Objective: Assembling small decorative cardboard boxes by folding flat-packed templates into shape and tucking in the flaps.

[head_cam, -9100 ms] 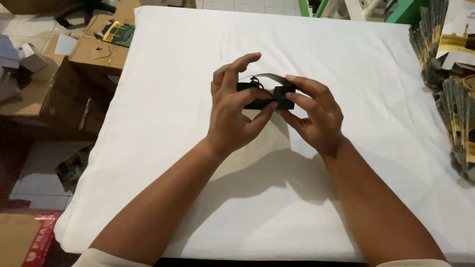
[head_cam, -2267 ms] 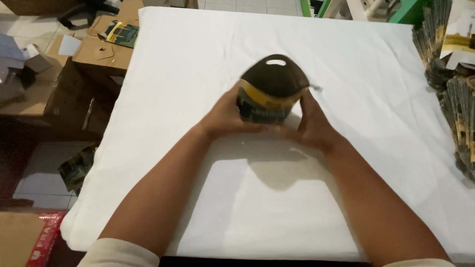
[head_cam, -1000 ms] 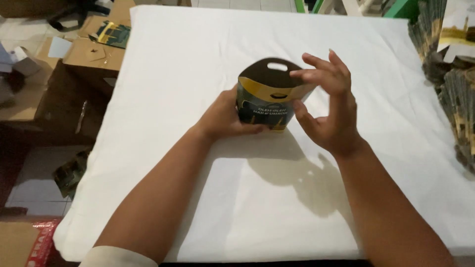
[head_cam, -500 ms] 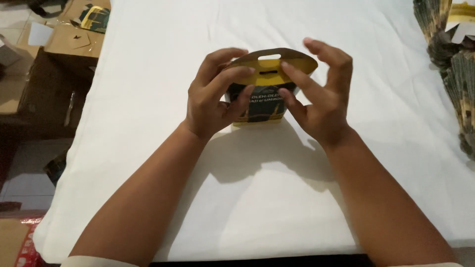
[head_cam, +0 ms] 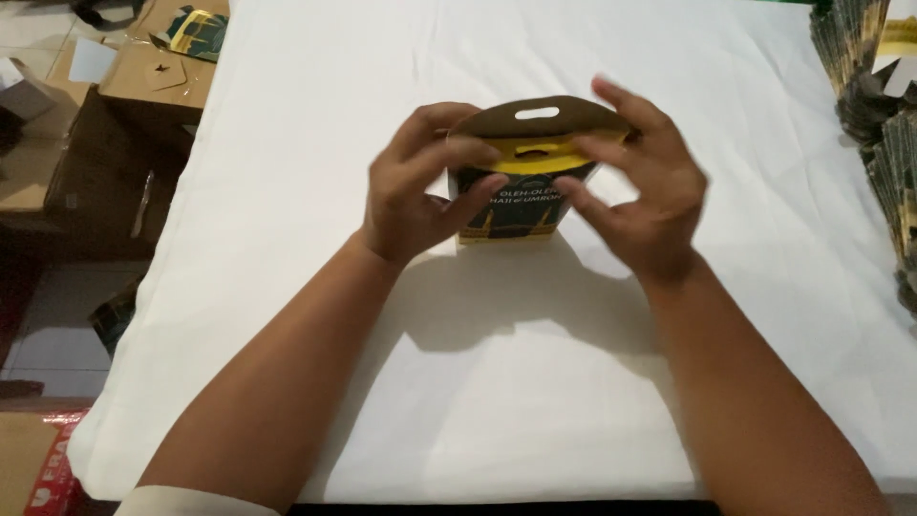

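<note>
Dark-and-yellow carton (head_cam: 521, 196), upright, handle flaps, apparently pinched shut

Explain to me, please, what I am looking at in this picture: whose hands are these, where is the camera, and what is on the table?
There is no machine here. A person wears a camera on the head, so the picture looks down along their own two bare arms. The left hand and the right hand together hold a small folded carton box, dark with yellow parts. It stands upright on a white table. Its two rounded top flaps each have a slot cut for carrying, and the fingers of both hands press on these flaps from either side. At the right edge are stacks of flat cartons in the same colours. To the left, lower than the table, stand brown cardboard boxes, and one more flat carton lies on top of them.
</note>
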